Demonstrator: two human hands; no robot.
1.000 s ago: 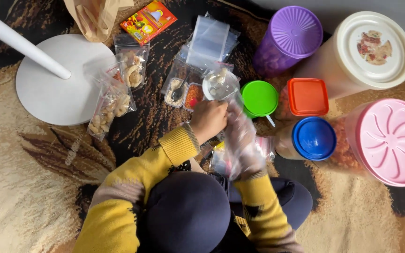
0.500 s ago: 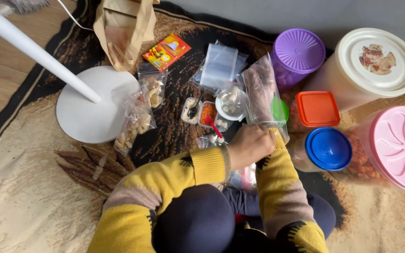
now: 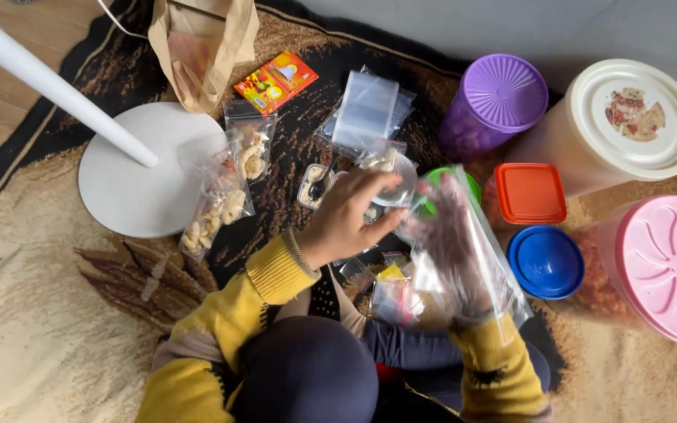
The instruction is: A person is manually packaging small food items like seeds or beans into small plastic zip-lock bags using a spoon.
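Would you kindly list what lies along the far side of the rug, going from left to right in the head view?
Brown paper bag → flat orange printed packet → stack of empty clear plastic zip bags → purple-lidded round tub → cream-lidded round tub.

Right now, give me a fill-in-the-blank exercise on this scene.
1. The right hand is inside a clear plastic ____.
2. The square lid behind the blue lid is ____.
3. The left hand reaches over a small clear ____ of food.
4. The brown paper bag stands behind the white round ____.

Missing words: bag; orange; cup; base
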